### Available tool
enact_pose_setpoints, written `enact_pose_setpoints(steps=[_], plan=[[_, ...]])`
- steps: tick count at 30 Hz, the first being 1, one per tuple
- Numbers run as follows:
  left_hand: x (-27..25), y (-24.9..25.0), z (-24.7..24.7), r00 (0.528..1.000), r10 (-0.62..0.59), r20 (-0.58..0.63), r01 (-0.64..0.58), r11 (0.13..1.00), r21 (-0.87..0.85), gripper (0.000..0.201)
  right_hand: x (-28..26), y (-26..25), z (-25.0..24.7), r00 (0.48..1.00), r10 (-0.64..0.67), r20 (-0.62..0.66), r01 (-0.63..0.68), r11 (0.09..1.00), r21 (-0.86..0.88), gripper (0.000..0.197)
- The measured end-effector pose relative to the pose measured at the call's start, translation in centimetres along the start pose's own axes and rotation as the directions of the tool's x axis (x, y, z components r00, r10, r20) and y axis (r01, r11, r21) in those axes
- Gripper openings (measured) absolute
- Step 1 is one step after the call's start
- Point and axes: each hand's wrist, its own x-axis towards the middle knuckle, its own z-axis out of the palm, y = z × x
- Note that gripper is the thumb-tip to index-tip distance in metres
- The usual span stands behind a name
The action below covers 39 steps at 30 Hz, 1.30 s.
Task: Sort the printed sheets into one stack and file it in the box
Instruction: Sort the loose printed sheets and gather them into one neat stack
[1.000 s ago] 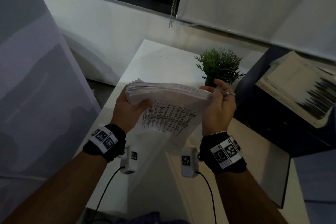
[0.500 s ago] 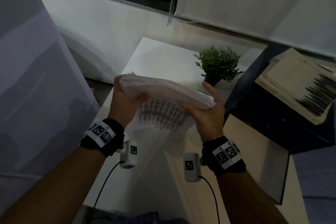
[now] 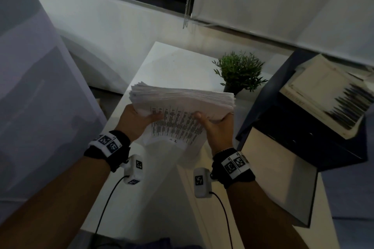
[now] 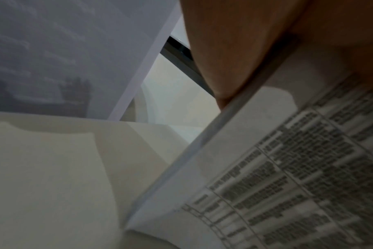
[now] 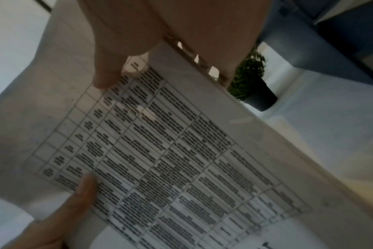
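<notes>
White table (image 3: 174, 62) underneath, plant (image 3: 239, 70) at 1 o'clock; left hand (image 3: 134, 122) and right hand (image 3: 216, 128) both clamp the sheets (image 3: 182, 99) from opposite ends, thumbs on top.

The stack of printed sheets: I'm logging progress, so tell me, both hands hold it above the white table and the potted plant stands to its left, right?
Not quite. The potted plant stands to the right of the stack of printed sheets, as the head view shows. The left hand and right hand do hold it above the white table.
</notes>
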Motion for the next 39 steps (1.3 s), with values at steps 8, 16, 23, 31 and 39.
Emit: enact_pose_setpoints(steps=[8,16,23,31,39], plan=[[-1.6,0.2,2.0,0.956,0.141,-0.258,-0.150,0.989,-0.015,0.038,-0.6,0.7,0.6,0.995,-0.103,0.003,0.103,0.993,-0.050,0.042],[-2.1,-2.3,1.1,0.979,0.015,-0.204,-0.026,0.998,-0.055,0.039,-1.3,3.3,1.9,0.997,-0.049,-0.066,0.043,0.995,-0.086,0.046],[-1.3,-2.2,-0.4,0.998,0.013,-0.069,-0.013,1.000,0.001,0.041,-0.5,4.1,1.3,0.996,-0.068,-0.053,0.062,0.992,-0.114,0.093],[-0.9,-1.6,-0.8,1.000,0.013,-0.006,-0.012,1.000,0.021,0.042,3.4,3.0,0.6,0.989,0.090,0.120,-0.087,0.996,-0.027,0.091],[-0.2,-1.7,-1.1,0.998,-0.062,-0.003,0.062,0.998,0.021,0.034,3.9,3.0,0.6,0.981,0.120,0.153,-0.107,0.990,-0.093,0.067]])
